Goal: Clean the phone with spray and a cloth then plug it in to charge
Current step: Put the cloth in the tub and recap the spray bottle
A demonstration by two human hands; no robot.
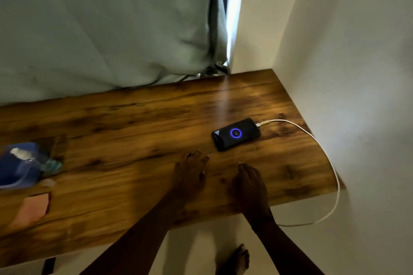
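- Stood bare across most of the view: table (138, 123), wood-grained, right end against a wall (357, 73), curtain (100, 29) behind.
- Ran off the right table edge and hung in a loose loop near the floor: cable (321, 147). Could have been snagged by a leg or by the foot (239, 259) below, which would likely have tugged the plug out or dragged the phone toward the edge.
- Lay blurred at the far left, well apart from both hands: what looked like a spray bottle (24, 158) on something blue, with a pink cloth (33, 207) just below.
- Hovered over or rested on the table, empty, fingers spread, near the phone's lower left: left hand (190, 174).
- Sat empty beside it, fingers loosely together, just short of the phone: right hand (250, 183). Careless brush from either might have shifted the phone.
- Lay flat near the right end, face up, blue ring lit, cable in its right end: phone (236, 134). Appeared to be charging, so task judged all but done.
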